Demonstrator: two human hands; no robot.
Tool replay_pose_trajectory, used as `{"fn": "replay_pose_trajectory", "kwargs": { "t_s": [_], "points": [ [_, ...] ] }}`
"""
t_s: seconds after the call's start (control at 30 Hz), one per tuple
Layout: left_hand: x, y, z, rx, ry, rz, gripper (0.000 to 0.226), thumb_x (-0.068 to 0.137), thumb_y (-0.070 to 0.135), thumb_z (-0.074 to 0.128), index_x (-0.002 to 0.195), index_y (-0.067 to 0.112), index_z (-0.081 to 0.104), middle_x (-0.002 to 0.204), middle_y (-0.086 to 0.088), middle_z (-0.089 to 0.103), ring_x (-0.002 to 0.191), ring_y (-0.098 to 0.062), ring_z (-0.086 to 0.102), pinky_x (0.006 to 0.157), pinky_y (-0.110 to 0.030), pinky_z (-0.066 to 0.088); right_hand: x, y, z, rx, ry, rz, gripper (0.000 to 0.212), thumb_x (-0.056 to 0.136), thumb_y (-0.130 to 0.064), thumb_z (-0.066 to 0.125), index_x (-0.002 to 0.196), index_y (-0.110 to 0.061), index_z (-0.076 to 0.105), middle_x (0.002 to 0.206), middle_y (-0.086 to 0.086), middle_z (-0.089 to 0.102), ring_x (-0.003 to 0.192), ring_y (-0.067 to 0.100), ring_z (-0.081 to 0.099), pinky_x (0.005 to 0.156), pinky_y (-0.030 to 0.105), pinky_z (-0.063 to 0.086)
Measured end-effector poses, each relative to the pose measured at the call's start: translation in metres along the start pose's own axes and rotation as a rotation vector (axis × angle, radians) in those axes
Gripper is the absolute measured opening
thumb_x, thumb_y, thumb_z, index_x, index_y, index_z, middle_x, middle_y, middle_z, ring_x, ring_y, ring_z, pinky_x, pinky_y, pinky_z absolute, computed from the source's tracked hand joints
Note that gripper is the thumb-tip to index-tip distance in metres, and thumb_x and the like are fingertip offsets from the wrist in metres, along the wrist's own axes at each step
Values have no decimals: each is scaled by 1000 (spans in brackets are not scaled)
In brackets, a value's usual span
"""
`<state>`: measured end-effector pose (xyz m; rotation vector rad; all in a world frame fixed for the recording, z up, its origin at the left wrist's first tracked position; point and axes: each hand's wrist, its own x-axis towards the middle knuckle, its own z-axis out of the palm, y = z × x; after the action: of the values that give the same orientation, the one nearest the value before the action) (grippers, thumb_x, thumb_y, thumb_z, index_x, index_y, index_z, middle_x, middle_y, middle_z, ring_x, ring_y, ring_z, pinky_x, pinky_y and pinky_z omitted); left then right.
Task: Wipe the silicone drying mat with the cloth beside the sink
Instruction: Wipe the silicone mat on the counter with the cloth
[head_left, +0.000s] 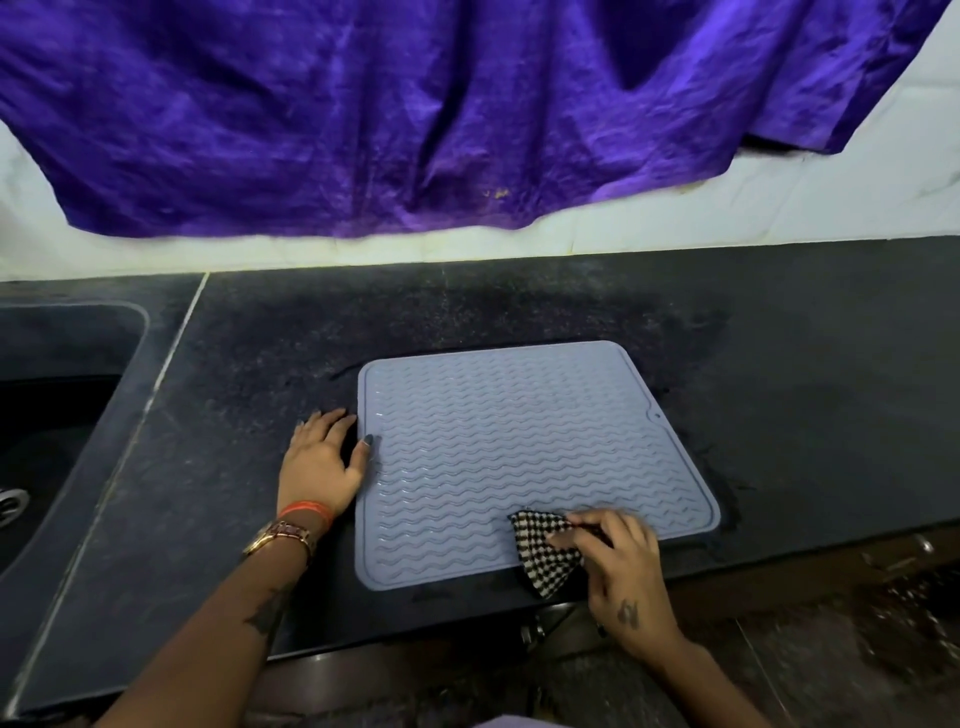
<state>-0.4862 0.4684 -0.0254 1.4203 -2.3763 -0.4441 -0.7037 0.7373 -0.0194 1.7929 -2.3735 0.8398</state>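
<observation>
The left hand (323, 464) lies flat on the dark counter (519, 306) just beside the left edge of the mat (519, 441), palm down, fingers straight and close together, pointing away from the person. Its thumb reaches sideways and rests on the mat's raised left rim. The forearm runs in from the lower left, with a watch (280, 538) and an orange band (306, 509) at the wrist.

The right hand (621, 566) comes in from the lower right and sits over the near right corner of the mat. Its fingers are bent and bunched on the cloth (545, 553), pinching the checked black-and-white fabric against the mat, the fingertips pointing left.

The mat is pale blue-grey with wavy ridges and lies flat on the counter, close to its front edge. It is nearly square and slightly turned, so its near right corner sits farther right than its far one. The cloth is crumpled into a rough triangle; one point lies on the mat, another hangs past the mat's near edge.

A sink (52, 415) is set into the counter at the left, well apart from the mat. A purple fabric (415, 114) hangs over the white wall behind.
</observation>
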Motion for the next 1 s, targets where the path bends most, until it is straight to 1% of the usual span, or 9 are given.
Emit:
{"fn": "replay_pose_trajectory", "kwargs": {
  "t_s": [0.13,0.23,0.37,0.47,0.6,0.67,0.8,0.9,1.0],
  "points": [
    [0,0,1,-10,-4,-1,65,81,49,33,130,11,52,142,-10,45,137,-29,30,117,-41,15,5,-2,1,65,-11,45,49,63,-1,54,94,-38,63,105,-8,62,100,11,49,76,35,36],
    [1,-2,1,-26,-10,-6,65,82,50,32,131,11,51,143,-9,44,138,-29,28,118,-40,14,9,-21,8,107,-40,-15,48,67,-4,59,98,-39,62,110,-12,61,103,8,48,77,33,35],
    [1,-4,3,-41,-5,4,52,91,44,41,131,12,50,144,-8,43,139,-28,27,118,-41,13,14,-48,23,75,-60,-73,51,57,-2,60,95,-36,60,103,-8,63,100,9,45,77,33,36],
    [2,-4,2,-64,-5,4,56,89,47,38,131,13,51,143,-7,43,139,-27,26,118,-39,12,21,-59,23,142,-80,-71,52,64,-4,62,101,-40,58,109,-15,61,103,5,47,80,26,30],
    [3,-5,2,-100,4,6,47,92,39,46,130,12,52,143,-7,43,139,-27,26,118,-39,12,21,-100,44,152,-177,-171,48,69,-9,60,105,-41,58,114,-16,59,106,5,45,83,28,30],
    [2,-6,3,-114,10,16,44,92,35,48,130,12,52,144,-7,43,139,-27,25,118,-38,11,22,-111,50,142,-190,-166,49,65,-9,58,103,-40,58,113,-15,59,106,7,44,83,27,28],
    [3,-7,3,-159,25,10,43,92,33,50,130,12,52,143,-8,43,140,-27,25,118,-39,12,33,-122,53,168,-218,-204,45,75,-14,56,110,-42,57,118,-17,57,107,6,43,85,28,28],
    [2,-8,2,-199,41,13,41,93,32,48,129,12,52,142,-8,45,139,-27,26,118,-38,12,36,-130,60,176,-300,-233,44,77,-14,52,111,-40,57,120,-14,55,110,11,44,86,31,28],
    [2,-10,0,-288,67,-1,48,91,38,39,127,12,54,139,-8,48,137,-27,30,118,-37,12,47,-124,61,211,-277,-250,49,73,-9,54,110,-41,58,116,-14,57,109,8,44,87,28,28]
  ]
}}
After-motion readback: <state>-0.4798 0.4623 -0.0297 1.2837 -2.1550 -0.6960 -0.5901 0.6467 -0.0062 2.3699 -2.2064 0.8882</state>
